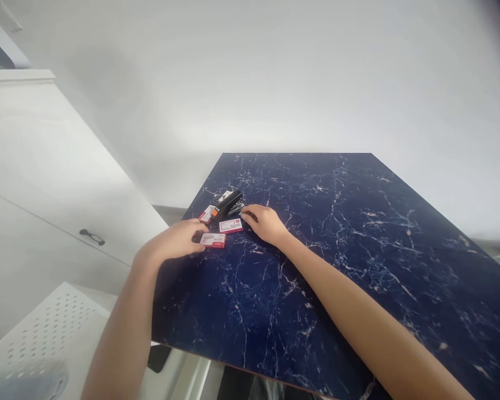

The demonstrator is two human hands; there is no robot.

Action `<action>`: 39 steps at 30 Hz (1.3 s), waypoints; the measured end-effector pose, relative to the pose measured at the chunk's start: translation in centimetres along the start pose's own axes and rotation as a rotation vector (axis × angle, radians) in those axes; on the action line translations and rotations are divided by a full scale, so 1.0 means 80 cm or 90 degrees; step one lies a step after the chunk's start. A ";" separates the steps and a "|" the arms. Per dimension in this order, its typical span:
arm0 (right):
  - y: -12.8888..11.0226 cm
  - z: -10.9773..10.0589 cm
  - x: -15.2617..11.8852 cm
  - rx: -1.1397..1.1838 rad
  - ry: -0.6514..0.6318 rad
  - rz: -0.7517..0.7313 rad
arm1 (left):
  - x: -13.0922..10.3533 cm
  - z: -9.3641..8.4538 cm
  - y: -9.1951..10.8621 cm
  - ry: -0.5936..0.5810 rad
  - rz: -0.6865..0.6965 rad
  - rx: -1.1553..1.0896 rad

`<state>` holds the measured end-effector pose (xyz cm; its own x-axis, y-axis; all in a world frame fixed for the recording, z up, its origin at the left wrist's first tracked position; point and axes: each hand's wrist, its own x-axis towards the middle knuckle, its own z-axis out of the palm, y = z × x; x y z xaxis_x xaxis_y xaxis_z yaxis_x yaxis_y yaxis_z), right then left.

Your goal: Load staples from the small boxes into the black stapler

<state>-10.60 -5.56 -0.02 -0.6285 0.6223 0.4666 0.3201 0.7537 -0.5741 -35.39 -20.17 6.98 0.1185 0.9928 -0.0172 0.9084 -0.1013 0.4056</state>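
Spreading wide, the blue veined table (316, 222) is bearing all; L hand (177, 239) is curving part-open, R hand (266, 222) curling, hold unclear. Blk stapler (230, 203) w/ orange patch is sitting far-L, by R fingertips; L hand's touching near red/wht box (213, 240).

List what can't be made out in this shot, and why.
Head view, all items:
- Print on the red-and-white boxes: too small.
- Left hand, exact grip on the nearest box: too small to settle.
- Right hand, whether its fingertips touch the stapler: too small.
- Area under the table: hidden by its top, cut off by bottom edge.
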 end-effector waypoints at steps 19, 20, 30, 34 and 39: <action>-0.033 0.002 -0.014 0.376 0.143 0.154 | 0.041 0.045 0.037 0.137 -0.031 -0.755; -0.032 0.003 -0.013 0.395 0.146 0.159 | 0.042 0.045 0.039 0.137 -0.033 -0.779; -0.023 0.003 -0.009 0.458 0.141 0.188 | 0.050 0.050 0.031 0.257 -0.126 -0.787; -0.017 0.006 -0.009 0.460 0.136 0.185 | 0.051 0.052 0.027 0.277 -0.132 -0.748; -0.012 0.007 -0.008 0.448 0.139 0.197 | 0.053 0.058 0.029 0.269 -0.111 -0.688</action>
<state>-10.88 -6.83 -0.16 -0.4072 0.8640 0.2960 -0.1111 0.2748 -0.9551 -30.97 -16.47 3.63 -0.3010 0.9508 0.0731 0.0626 -0.0568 0.9964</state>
